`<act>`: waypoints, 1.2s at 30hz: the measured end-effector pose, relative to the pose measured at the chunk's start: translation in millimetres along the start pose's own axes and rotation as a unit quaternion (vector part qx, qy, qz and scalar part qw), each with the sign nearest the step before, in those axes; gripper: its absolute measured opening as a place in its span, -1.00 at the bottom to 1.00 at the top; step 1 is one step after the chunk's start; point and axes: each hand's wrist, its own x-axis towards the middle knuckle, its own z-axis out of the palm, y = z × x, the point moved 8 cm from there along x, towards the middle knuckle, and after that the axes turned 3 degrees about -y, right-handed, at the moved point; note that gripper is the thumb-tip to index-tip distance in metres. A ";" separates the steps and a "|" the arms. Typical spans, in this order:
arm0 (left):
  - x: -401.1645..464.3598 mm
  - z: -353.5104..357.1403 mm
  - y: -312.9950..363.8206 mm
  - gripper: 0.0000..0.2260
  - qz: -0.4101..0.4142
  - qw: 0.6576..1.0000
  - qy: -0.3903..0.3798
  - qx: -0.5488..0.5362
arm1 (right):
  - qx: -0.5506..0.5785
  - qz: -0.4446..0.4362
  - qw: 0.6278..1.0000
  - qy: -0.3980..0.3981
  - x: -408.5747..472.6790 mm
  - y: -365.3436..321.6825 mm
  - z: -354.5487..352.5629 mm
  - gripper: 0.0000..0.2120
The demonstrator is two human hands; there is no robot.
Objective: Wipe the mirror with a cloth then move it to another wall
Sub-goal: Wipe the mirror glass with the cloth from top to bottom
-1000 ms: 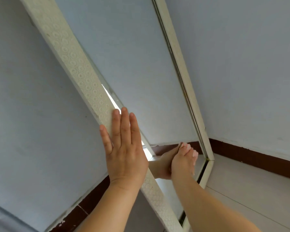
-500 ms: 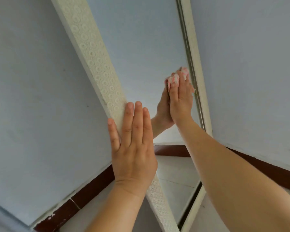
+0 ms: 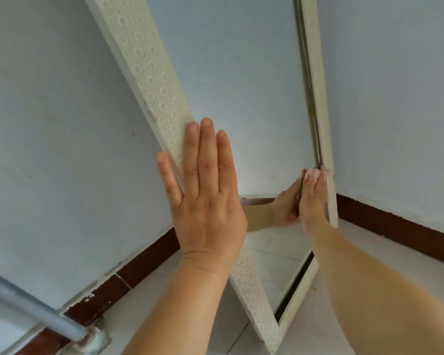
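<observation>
A: Where does the tall cream-framed mirror with the embossed ring pattern (image 3: 241,85) stand?

B: It stands in the corner where two pale blue walls meet, its foot on the white tiled floor (image 3: 364,252). Its long axis runs from about 5 o'clock at the bottom up past 12 o'clock, so the glass stretches well above both hands.

A: And the left hand (image 3: 205,201)?

B: It lies flat and open on the patterned left side of the frame, fingers straight, close together and pointing to 12 o'clock. It grips nothing; it reads as a bracing press.

A: The right hand (image 3: 313,198)?

B: It is pressed to the glass at about 3 o'clock from the left hand, hard against the inner edge of the right frame rail. The fingers are extended and close together, with a small pale pinkish cloth (image 3: 315,172) showing only at the fingertips. How much cloth lies under the palm I cannot tell.

A: So which way does the unwiped glass lie?

B: I judge mostly toward 12 o'clock and 9 o'clock from those fingertips. The right hand is the nearer one for wiping, and strokes along the long axis suit it. The move to another wall is not yet begun.
</observation>
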 end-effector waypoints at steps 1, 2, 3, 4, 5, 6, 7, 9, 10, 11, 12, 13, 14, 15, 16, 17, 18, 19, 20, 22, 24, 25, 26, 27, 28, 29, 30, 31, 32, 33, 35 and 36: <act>-2.8 0.1 -0.1 -0.58 -0.004 1.000 0.005 -0.002 | 0.000 0.039 0.999 0.004 -3.5 18.4 -2.5 -0.34; -6.0 0.3 -0.3 -0.59 -0.007 1.000 0.007 -0.003 | -0.003 0.080 0.997 0.008 -4.9 39.5 -4.8 -0.32; -9.6 1.2 -0.1 -0.60 -0.007 1.000 0.007 -0.002 | -0.008 0.121 0.993 0.012 -4.8 62.1 -7.4 -0.28; -13.6 2.4 0.1 -0.60 -0.007 1.000 0.004 -0.001 | -0.014 0.162 0.987 0.015 -4.7 85.4 -11.0 -0.23; -17.8 3.7 0.1 -0.59 -0.006 1.000 0.000 0.000 | -0.026 0.195 0.980 0.015 -6.5 106.6 -15.3 -0.21; -21.4 5.4 0.1 -0.59 -0.006 1.000 -0.006 0.001 | -0.029 0.221 0.975 0.005 -12.9 121.2 -17.1 -0.27; -25.2 6.9 -0.4 -0.59 -0.007 1.000 -0.012 0.002 | -0.040 0.230 0.972 -0.010 -21.7 127.2 -19.1 -0.39; -30.7 9.7 -1.4 -0.58 -0.006 1.000 -0.023 0.006 | -0.036 0.250 0.968 -0.006 -38.7 140.6 -22.4 -0.36; -32.7 10.3 -2.1 -0.58 -0.005 1.000 -0.027 0.008 | -0.029 0.261 0.965 0.002 -43.5 147.7 -22.4 -0.24; -34.2 10.7 -2.4 -0.58 -0.003 1.000 -0.030 0.009 | -0.011 0.269 0.963 0.014 -47.1 153.6 -20.7 -0.13; -35.0 11.0 -2.6 -0.57 0.000 0.999 -0.032 0.007 | 0.007 0.261 0.965 0.017 -44.0 167.0 -16.2 -0.07; -35.5 11.0 -2.0 -0.57 0.002 0.999 -0.035 0.004 | -0.004 0.255 0.967 0.029 -47.7 161.7 -14.0 -0.07; -36.1 10.5 -1.9 -0.56 0.004 0.999 -0.036 0.001 | -0.020 0.237 0.970 0.041 -55.1 137.3 -11.6 -0.12; -36.5 10.0 -1.6 -0.56 0.006 0.999 -0.035 -0.005 | -0.015 0.197 0.979 0.044 -64.0 103.6 -8.5 -0.20; -37.2 9.9 -1.9 -0.55 0.007 0.999 -0.034 -0.014 | -0.010 0.151 0.987 0.044 -73.1 68.2 -6.0 -0.32; -36.8 8.9 -2.4 -0.54 0.006 0.999 -0.033 -0.028 | -0.017 0.102 0.994 0.037 -81.8 34.2 -2.3 -0.43; -36.3 7.7 -3.3 -0.53 0.004 0.998 -0.033 -0.044 | -0.025 0.052 0.998 0.023 -87.7 5.3 2.9 -0.51; -35.8 6.8 -4.2 -0.51 0.002 0.998 -0.033 -0.059 | -0.022 0.000 1.000 0.001 -91.2 -20.2 9.5 -0.53; -35.3 5.7 -5.2 -0.51 0.002 0.997 -0.031 -0.071 | -0.022 -0.048 0.998 -0.019 -93.6 -41.6 15.6 -0.52; -34.9 5.3 -6.0 -0.52 0.007 0.996 -0.031 -0.083 | -0.031 -0.140 0.988 -0.057 -99.7 -82.4 28.2 -0.45; -35.1 5.8 -6.4 -0.52 0.011 0.995 -0.033 -0.088 | -0.048 -0.208 0.971 -0.107 -107.9 -114.9 42.8 -0.37; -35.2 5.1 -6.7 -0.52 0.012 0.995 -0.033 -0.093 | -0.058 -0.243 0.959 -0.132 -113.6 -131.6 49.9 -0.35; -35.5 4.6 -6.8 -0.52 0.013 0.995 -0.034 -0.097 | -0.067 -0.278 0.946 -0.150 -118.4 -145.5 55.9 -0.36; -35.8 3.3 -7.1 -0.52 0.016 0.994 -0.036 -0.102 | -0.076 -0.312 0.932 -0.167 -125.2 -158.5 61.1 -0.39; -36.0 2.3 -7.6 -0.51 0.019 0.993 -0.037 -0.107 | -0.081 -0.338 0.920 -0.181 -130.3 -167.0 65.3 -0.43; -35.9 1.4 -8.5 -0.51 0.023 0.993 -0.038 -0.113 | -0.081 -0.356 0.910 -0.197 -135.2 -173.5 68.2 -0.46; -36.2 -0.1 -9.6 -0.51 0.027 0.992 -0.039 -0.117 | -0.073 -0.365 0.904 -0.210 -140.2 -177.5 69.2 -0.47; -36.2 -1.2 -10.1 -0.52 0.033 0.992 -0.038 -0.119 | -0.060 -0.365 0.902 -0.223 -144.4 -178.3 68.7 -0.48; -36.7 -2.2 -10.7 -0.53 0.035 0.991 -0.036 -0.122 | -0.046 -0.357 0.902 -0.236 -148.7 -176.3 67.3 -0.48; -36.8 -2.5 -11.4 -0.56 0.036 0.991 -0.033 -0.125 | -0.034 -0.346 0.904 -0.248 -153.3 -171.4 66.2 -0.46; -37.3 -2.4 -11.7 -0.58 0.036 0.990 -0.033 -0.131 | -0.028 -0.313 0.911 -0.266 -163.7 -156.9 62.7 -0.40; -38.1 -1.4 -11.7 -0.57 0.033 0.990 -0.037 -0.129 | -0.028 -0.296 0.915 -0.273 -168.8 -148.4 60.7 -0.36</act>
